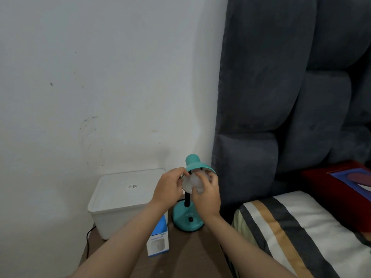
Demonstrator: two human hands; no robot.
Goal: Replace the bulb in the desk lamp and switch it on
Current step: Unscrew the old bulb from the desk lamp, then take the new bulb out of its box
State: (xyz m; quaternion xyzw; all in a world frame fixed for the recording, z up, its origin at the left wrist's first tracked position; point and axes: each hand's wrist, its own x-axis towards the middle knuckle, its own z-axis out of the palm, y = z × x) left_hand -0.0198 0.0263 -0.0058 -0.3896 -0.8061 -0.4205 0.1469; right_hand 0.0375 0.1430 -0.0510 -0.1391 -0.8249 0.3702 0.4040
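A teal desk lamp (187,219) stands on a brown bedside table (192,255), its round base carrying a black switch. Its shade (193,162) tilts toward me. A white bulb (193,182) sits in the mouth of the shade. My left hand (168,187) grips the left rim of the shade. My right hand (207,195) wraps its fingers around the bulb from the right. Whether the bulb's base is in the socket is hidden. A blue and white bulb box (157,239) stands on the table to the lamp's left.
A white lidded plastic box (124,199) sits behind the bulb box against the wall. A black cable (88,237) runs down the table's left side. A dark grey padded headboard (281,97) and a striped pillow (291,233) fill the right.
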